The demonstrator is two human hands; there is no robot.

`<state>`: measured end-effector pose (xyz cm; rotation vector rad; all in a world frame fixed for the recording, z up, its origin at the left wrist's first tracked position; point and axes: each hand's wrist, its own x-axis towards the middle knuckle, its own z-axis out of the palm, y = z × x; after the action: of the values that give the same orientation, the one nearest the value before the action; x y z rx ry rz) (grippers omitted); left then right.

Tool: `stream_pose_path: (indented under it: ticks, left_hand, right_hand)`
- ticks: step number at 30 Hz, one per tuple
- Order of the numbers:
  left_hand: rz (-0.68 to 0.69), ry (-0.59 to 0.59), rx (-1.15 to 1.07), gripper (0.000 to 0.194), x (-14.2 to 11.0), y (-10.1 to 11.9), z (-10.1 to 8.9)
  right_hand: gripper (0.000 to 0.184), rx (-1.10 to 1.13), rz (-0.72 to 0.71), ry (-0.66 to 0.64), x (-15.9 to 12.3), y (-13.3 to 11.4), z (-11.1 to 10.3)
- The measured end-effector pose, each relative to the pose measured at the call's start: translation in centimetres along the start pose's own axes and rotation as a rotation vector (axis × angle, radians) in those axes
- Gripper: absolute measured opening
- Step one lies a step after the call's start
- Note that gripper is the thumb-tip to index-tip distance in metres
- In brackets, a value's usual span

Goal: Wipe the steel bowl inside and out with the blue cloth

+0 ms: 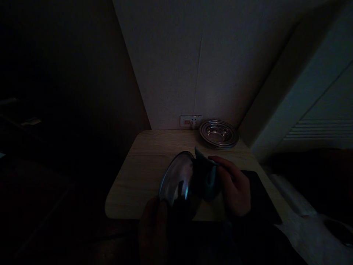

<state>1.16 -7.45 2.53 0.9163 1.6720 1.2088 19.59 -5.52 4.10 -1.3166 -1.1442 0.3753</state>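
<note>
A shiny steel plate (176, 176) is held tilted on edge above the near side of a small wooden table (143, 165). My left hand (154, 224), deep in shadow, grips the plate's lower rim. My right hand (234, 186) is closed on a blue-grey cloth (205, 175) and presses it against the plate's right side. The room is very dark, so finger detail on the left hand is faint.
A stack of steel plates (219, 134) sits at the table's far right corner. A wall socket (190, 120) is on the wall just behind it. A dark flat thing (261, 191) lies on the table under my right wrist. Pale fabric (303, 228) lies at the right.
</note>
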Motion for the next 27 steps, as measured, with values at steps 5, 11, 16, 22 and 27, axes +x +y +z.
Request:
stream_pose_path:
  ticks: [5, 11, 16, 22, 27]
  left_hand:
    - [0.0, 0.006, -0.007, 0.034, -0.3, -0.5, -0.4]
    - [-0.029, -0.037, 0.027, 0.035, -0.8, -0.2, -1.1]
    - [-0.001, -0.191, -0.037, 0.04, -1.6, 1.3, -1.2]
    - [-0.028, -0.295, -0.065, 0.045, -1.5, 0.9, -1.2]
    - [0.053, -0.432, -0.03, 0.046, -1.5, 0.7, -1.4]
  right_hand:
    - [0.023, -0.03, -0.128, -0.047, -1.5, -0.2, 0.6]
    - [0.026, -0.107, -0.252, -0.099, -2.7, -0.2, 0.6]
    - [0.028, -0.166, -0.327, -0.147, -3.4, -0.3, 0.4]
    - [0.029, -0.212, -0.43, -0.16, -4.2, -1.0, -0.2]
    - [0.03, -0.294, -0.573, -0.17, -5.0, -1.7, -0.6]
